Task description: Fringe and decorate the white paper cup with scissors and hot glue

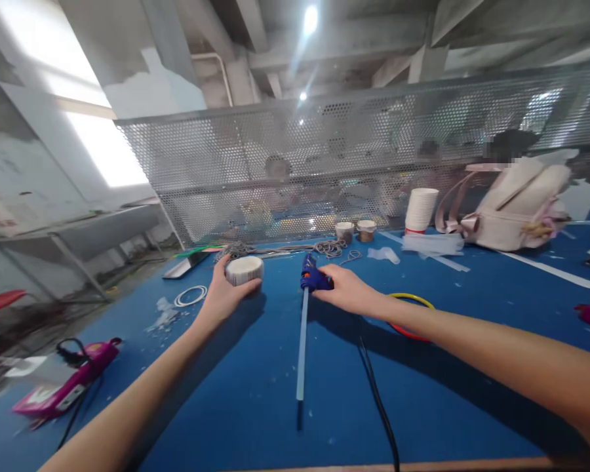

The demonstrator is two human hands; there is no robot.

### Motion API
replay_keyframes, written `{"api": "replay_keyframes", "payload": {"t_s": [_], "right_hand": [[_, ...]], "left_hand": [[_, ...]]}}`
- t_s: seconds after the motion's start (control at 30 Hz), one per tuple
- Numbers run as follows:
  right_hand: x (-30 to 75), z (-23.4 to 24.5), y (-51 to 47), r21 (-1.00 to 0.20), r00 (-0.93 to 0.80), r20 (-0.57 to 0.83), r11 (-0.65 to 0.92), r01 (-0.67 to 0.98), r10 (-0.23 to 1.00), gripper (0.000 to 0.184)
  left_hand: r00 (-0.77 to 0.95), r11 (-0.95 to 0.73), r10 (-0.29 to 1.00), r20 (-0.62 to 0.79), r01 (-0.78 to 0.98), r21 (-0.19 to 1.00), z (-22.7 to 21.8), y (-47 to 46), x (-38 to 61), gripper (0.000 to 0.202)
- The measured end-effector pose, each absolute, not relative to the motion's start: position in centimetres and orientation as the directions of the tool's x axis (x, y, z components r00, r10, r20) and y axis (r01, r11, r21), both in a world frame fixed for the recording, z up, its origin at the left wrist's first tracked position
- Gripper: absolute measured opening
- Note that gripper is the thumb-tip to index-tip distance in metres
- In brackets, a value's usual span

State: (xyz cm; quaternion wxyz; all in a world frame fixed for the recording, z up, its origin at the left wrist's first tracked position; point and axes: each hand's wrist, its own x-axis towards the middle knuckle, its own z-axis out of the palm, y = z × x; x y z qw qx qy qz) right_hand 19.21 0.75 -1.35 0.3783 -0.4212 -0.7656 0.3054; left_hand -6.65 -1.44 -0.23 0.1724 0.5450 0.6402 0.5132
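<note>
Head view: left hand's (223,292) grip curved around short white cup (246,269), seemingly steadying it; right hand's (344,288) grip around blue glue gun (312,276) above surface (255,406), glue stick (302,347) toward wearer, tip likely facing away.

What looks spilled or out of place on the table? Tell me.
Pale scraps lie strewn on the blue table, left of the left hand; loose and scattered, they look like uncleared debris.
</note>
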Motion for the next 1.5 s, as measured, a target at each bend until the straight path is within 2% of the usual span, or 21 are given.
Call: {"api": "replay_keyframes", "payload": {"t_s": [0.13, 0.3, 0.37, 0.4, 0.53, 0.67, 0.8, 0.93, 1.07, 1.2, 1.37, 1.5], "right_hand": [[16.3, -3.1, 2.4, -0.754, -0.4, 0.279, 0.457, 0.472, 0.873, 0.017], [14.1, -4.5, 2.9, -0.819, -0.376, 0.255, 0.406, 0.406, 0.891, 0.014], [13.8, -4.5, 3.0, -0.87, -0.357, 0.242, 0.365, 0.332, 0.902, 0.008], [13.7, -4.4, 3.1, -0.896, -0.342, 0.238, 0.342, 0.284, 0.909, 0.011], [13.3, -2.9, 4.8, -0.96, -0.25, 0.241, 0.267, 0.078, 0.938, 0.037], [12.2, -0.5, 7.7, -0.977, -0.19, 0.202, 0.211, 0.026, 0.961, 0.03], [10.9, 0.2, 9.1, -0.979, -0.209, 0.12, 0.15, 0.135, 0.97, 0.033], [10.1, -1.9, 8.2, -0.941, -0.252, 0.058, 0.137, 0.309, 0.966, 0.033], [10.1, -4.1, 7.3, -0.847, -0.281, 0.029, 0.173, 0.503, 0.959, 0.032], [10.1, -4.6, 7.5, -0.711, -0.28, 0.036, 0.222, 0.667, 0.959, 0.029], [11.8, -4.4, 6.9, -0.595, -0.303, 0.059, 0.277, 0.754, 0.951, 0.032], [14.6, -4.0, 3.8, -0.587, -0.306, 0.166, 0.343, 0.734, 0.937, 0.025]], "left_hand": [[-0.391, -0.082, 0.869, 0.304, 0.492, 0.867, -0.6, -2.0, -8.1, 0.097], [-0.406, -0.061, 0.88, 0.246, 0.417, 0.907, -1.0, -2.9, -9.1, 0.087], [-0.438, -0.06, 0.873, 0.214, 0.339, 0.939, -1.0, -3.2, -9.5, 0.084], [-0.447, -0.065, 0.873, 0.194, 0.288, 0.955, -1.0, -3.4, -9.7, 0.082], [-0.395, -0.076, 0.914, 0.092, 0.056, 0.996, -0.3, -4.3, -10.1, 0.067], [-0.285, 0.015, 0.957, -0.062, -0.162, 0.987, 0.5, -5.3, -9.8, 0.047], [-0.247, 0.013, 0.967, -0.066, -0.209, 0.978, 0.3, -5.7, -9.7, 0.042], [-0.302, -0.028, 0.953, -0.033, -0.196, 0.98, -0.8, -5.6, -9.6, 0.057], [-0.345, -0.12, 0.935, 0.078, -0.103, 0.987, -2.7, -5.2, -8.9, 0.076], [-0.358, -0.078, 0.93, 0.079, 0.017, 0.997, -4.6, -5.2, -7.9, 0.078], [-0.359, -0.076, 0.927, 0.113, 0.115, 0.99, -5.8, -5.8, -7.7, 0.093], [-0.29, -0.032, 0.954, 0.071, 0.138, 0.99, -5.4, -6.9, -7.4, 0.105]]}}
